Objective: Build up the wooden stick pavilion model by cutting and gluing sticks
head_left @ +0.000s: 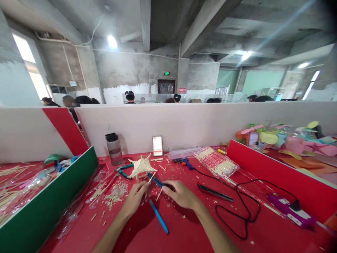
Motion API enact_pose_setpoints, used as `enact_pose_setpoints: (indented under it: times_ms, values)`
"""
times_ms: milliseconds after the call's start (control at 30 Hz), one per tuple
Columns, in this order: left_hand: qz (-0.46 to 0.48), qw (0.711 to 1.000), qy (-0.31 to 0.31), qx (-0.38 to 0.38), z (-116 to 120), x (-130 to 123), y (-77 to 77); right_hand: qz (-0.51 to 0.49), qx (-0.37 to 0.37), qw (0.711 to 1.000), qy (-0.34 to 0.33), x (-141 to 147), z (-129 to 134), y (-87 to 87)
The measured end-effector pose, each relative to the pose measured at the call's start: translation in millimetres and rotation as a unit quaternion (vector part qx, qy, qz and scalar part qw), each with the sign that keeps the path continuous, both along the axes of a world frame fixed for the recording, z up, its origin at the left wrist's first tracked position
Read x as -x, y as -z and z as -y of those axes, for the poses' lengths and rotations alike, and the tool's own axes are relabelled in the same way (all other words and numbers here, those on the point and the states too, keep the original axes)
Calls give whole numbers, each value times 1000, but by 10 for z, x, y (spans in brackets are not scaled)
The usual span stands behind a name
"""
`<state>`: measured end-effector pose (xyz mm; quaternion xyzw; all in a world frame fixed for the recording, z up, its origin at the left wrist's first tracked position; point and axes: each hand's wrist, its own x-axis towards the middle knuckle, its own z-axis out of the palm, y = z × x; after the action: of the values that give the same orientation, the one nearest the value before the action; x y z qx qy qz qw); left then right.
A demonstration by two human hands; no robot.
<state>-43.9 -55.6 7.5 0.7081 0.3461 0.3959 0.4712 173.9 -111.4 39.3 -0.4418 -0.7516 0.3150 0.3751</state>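
Note:
My left hand (138, 194) is closed, pinching a thin wooden stick (152, 176) that slants up from the fingertips. My right hand (179, 193) is wrapped round a blue hand tool (156, 180), whose dark tip meets the stick; its exact kind is hard to make out. Another stick (159, 194) shows below the tool. Just beyond the hands stands a small model roof of pale sticks (143, 166) on short legs. Green-handled pliers (123, 171) lie to its left. On the table in front of me rests a blue pen-like rod (159, 216).
Stick offcuts (116, 194) litter the red table (184, 233). On the right are a blue glue gun (185, 162), a black utility knife (215, 192), bundled sticks (216, 161), and a purple power strip (291, 210) with a looping cable. A bottle (114, 149) and phone (158, 146) stand behind.

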Motion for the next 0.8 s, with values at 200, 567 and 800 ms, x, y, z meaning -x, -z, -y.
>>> enact_pose_setpoints:
  times_ms: [200,567,800]
  values:
    - [3,1000,1,2,-11,-1,22,5,16,1000,6,-2,-5,23]
    - [5,1000,-3,4,-11,4,30,18,7,1000,15,-10,-22,34]
    - [-1,1000,0,-4,-13,6,18,9,5,1000,13,-7,-14,38]
